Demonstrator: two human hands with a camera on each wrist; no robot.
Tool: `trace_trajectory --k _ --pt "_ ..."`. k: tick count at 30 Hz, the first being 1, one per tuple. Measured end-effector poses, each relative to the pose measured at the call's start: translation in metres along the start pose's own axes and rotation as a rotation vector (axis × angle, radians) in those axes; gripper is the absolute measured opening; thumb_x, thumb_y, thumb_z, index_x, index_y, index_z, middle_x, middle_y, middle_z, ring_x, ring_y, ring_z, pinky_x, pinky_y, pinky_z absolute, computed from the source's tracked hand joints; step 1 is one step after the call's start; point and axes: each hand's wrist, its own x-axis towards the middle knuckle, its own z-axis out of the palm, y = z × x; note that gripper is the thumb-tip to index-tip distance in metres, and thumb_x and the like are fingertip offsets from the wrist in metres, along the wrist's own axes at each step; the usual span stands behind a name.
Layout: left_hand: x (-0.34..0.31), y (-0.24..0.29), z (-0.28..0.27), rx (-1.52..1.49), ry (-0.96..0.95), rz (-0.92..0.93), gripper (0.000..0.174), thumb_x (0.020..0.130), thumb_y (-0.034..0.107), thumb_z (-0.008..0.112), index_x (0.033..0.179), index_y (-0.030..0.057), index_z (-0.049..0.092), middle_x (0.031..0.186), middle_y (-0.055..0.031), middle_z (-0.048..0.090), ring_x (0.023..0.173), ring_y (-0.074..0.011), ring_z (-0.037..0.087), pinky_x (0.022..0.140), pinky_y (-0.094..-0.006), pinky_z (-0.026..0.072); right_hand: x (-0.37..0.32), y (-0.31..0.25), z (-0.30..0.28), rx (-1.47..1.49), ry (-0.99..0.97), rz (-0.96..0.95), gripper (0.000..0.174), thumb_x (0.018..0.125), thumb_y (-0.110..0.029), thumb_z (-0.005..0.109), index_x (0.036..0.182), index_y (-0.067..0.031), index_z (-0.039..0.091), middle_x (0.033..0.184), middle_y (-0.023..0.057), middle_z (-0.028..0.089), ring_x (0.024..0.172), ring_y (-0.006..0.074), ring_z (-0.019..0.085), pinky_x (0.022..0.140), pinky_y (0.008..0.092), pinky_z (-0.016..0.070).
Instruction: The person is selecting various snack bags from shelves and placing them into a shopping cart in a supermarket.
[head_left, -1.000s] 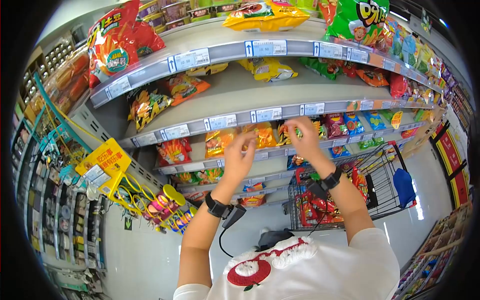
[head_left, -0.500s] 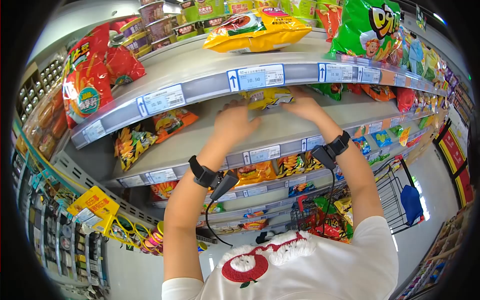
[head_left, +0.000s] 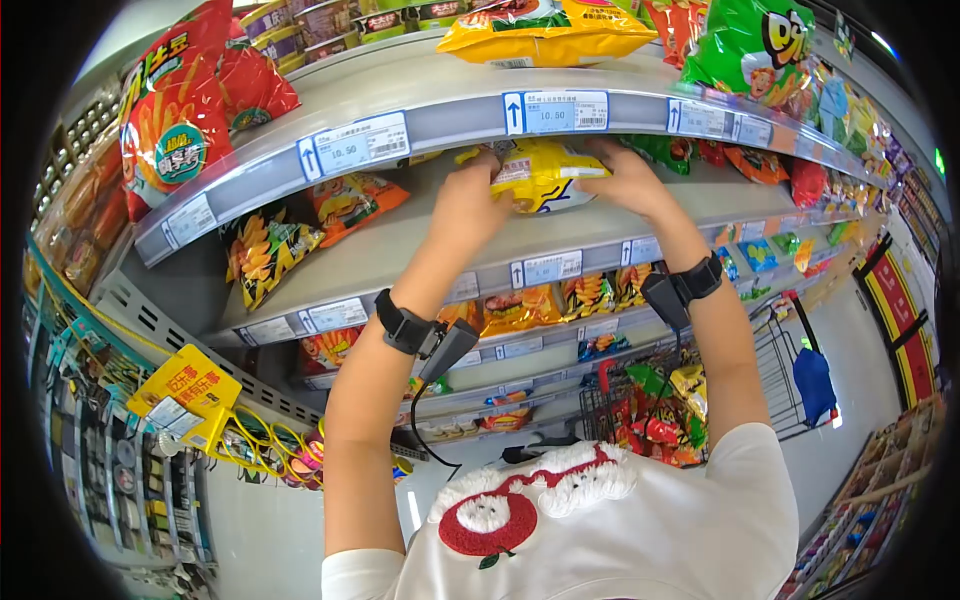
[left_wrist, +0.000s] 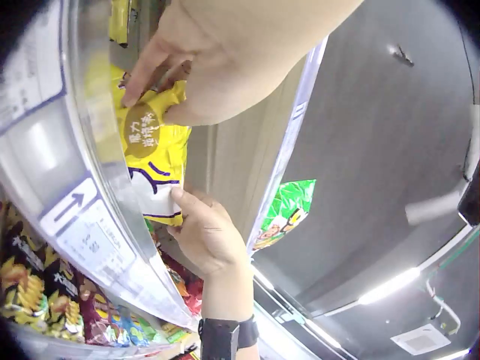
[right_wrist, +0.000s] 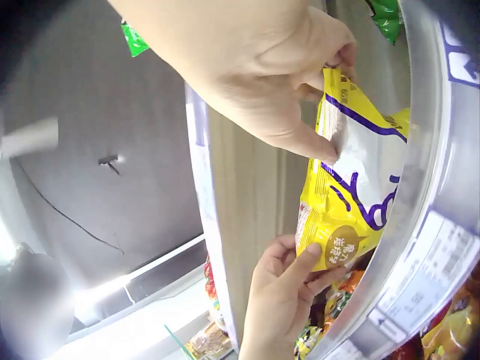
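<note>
Both hands hold a yellow snack bag (head_left: 545, 178) with white and purple printing, on the second shelf under the top ledge. My left hand (head_left: 470, 205) grips its left end, thumb on the front and fingers behind. On the opposite end, my right hand (head_left: 630, 182) pinches the bag with its thumb across the printed face. The left wrist view has the bag (left_wrist: 154, 146) close behind the shelf's front lip. In the right wrist view, the left hand (right_wrist: 281, 289) holds the bag's lower corner.
Above, a larger yellow bag (head_left: 550, 38), red bags (head_left: 180, 120) and a green bag (head_left: 750, 55) stand on the top shelf (head_left: 380, 75). Black-and-yellow bags (head_left: 265, 260) lie to the left. A shopping cart (head_left: 785, 370) with snack bags stands below right; a yellow sign rack (head_left: 185, 395) hangs at left.
Both hands rose from near the lower shelf bags to the second shelf and took hold of the yellow bag by its ends. The bag is now nearer the shelf's front.
</note>
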Motion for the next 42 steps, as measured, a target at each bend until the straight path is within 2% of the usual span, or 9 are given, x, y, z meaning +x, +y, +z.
trace_trajectory --k 5,12,13,20,26,32,33,39,42 --pt "-0.057 0.024 -0.015 -0.173 0.25 0.199 0.025 0.072 0.003 0.066 0.093 -0.0012 0.052 0.089 -0.0192 0.057 0.084 -0.038 0.056 0.072 -0.0396 0.0458 -0.078 -0.077 -0.005 0.196 0.171 -0.104 0.054 0.071 -0.003 0.072 0.12 -0.0012 0.05 0.115 0.0109 0.058 0.109 0.019 0.054 0.093 0.0301 0.0407" --pt "-0.13 0.081 -0.02 -0.283 0.364 0.357 0.023 0.072 -0.003 0.065 0.09 -0.0006 0.051 0.089 -0.0163 0.056 0.081 -0.0331 0.055 0.071 -0.036 0.0456 -0.186 -0.143 -0.022 -0.166 0.485 -0.2 0.051 0.07 -0.004 0.072 0.118 -0.0053 0.055 0.112 0.0076 0.06 0.101 0.0148 0.057 0.087 0.0284 0.0434" --pt "-0.136 0.091 -0.021 -0.288 0.356 0.387 0.023 0.072 -0.003 0.066 0.09 -0.0006 0.051 0.089 -0.0164 0.056 0.081 -0.0332 0.055 0.071 -0.0358 0.0458 -0.201 -0.155 -0.029 -0.252 0.536 -0.191 0.053 0.067 -0.014 0.074 0.116 -0.0104 0.055 0.104 0.013 0.061 0.086 0.0288 0.057 0.077 0.034 0.0466" --pt "-0.16 0.154 0.006 -0.471 0.212 0.518 0.022 0.072 -0.004 0.066 0.089 -0.0007 0.053 0.087 -0.0138 0.057 0.077 -0.0274 0.057 0.07 -0.0324 0.0463 -0.299 -0.157 -0.086 -0.396 0.567 -0.111 0.052 0.068 -0.018 0.074 0.116 -0.011 0.056 0.099 0.0126 0.062 0.085 0.0287 0.053 0.078 0.0365 0.0441" --pt "-0.156 0.213 0.092 -0.595 -0.013 0.559 0.02 0.073 0.0 0.067 0.088 -0.0008 0.055 0.085 -0.015 0.057 0.078 -0.03 0.058 0.07 -0.0327 0.046 -0.378 -0.103 -0.135 -0.475 0.536 0.216 0.052 0.068 -0.022 0.074 0.116 -0.0085 0.056 0.107 0.0142 0.061 0.095 0.0313 0.055 0.084 0.0369 0.0432" --pt "-0.148 0.268 0.231 -0.638 -0.253 0.525 0.02 0.075 0.004 0.065 0.092 -0.0006 0.057 0.09 -0.0173 0.059 0.084 -0.0358 0.058 0.073 -0.037 0.0464 -0.447 0.023 -0.17 -0.43 0.526 0.403 0.052 0.069 -0.021 0.073 0.115 -0.0049 0.055 0.108 0.0165 0.06 0.097 0.0351 0.056 0.086 0.0397 0.0434" --pt "-0.148 0.28 0.255 -0.617 -0.269 0.517 0.02 0.075 0.004 0.065 0.092 -0.0004 0.057 0.091 -0.017 0.059 0.084 -0.0356 0.058 0.074 -0.0373 0.0465 -0.456 0.043 -0.177 -0.414 0.508 0.495 0.051 0.07 -0.016 0.073 0.116 -0.004 0.054 0.111 0.0167 0.059 0.103 0.0314 0.057 0.088 0.0338 0.044" --pt "-0.149 0.323 0.402 -0.357 -0.392 0.447 0.022 0.079 0.013 0.06 0.1 0.0073 0.059 0.1 -0.0097 0.059 0.09 -0.031 0.059 0.073 -0.0378 0.0491 -0.512 0.181 -0.174 -0.211 0.696 0.59 0.049 0.071 -0.014 0.069 0.116 -0.0065 0.049 0.09 0.0211 0.061 0.084 0.0393 0.058 0.076 0.0443 0.0455" --pt "-0.148 0.328 0.449 -0.293 -0.387 0.443 0.022 0.078 0.013 0.061 0.1 0.0081 0.059 0.1 -0.0077 0.059 0.088 -0.0294 0.059 0.072 -0.0382 0.0496 -0.528 0.233 -0.168 -0.22 0.655 0.668 0.048 0.073 -0.014 0.069 0.116 -0.0088 0.048 0.087 0.0226 0.06 0.082 0.0401 0.057 0.071 0.0462 0.0445"
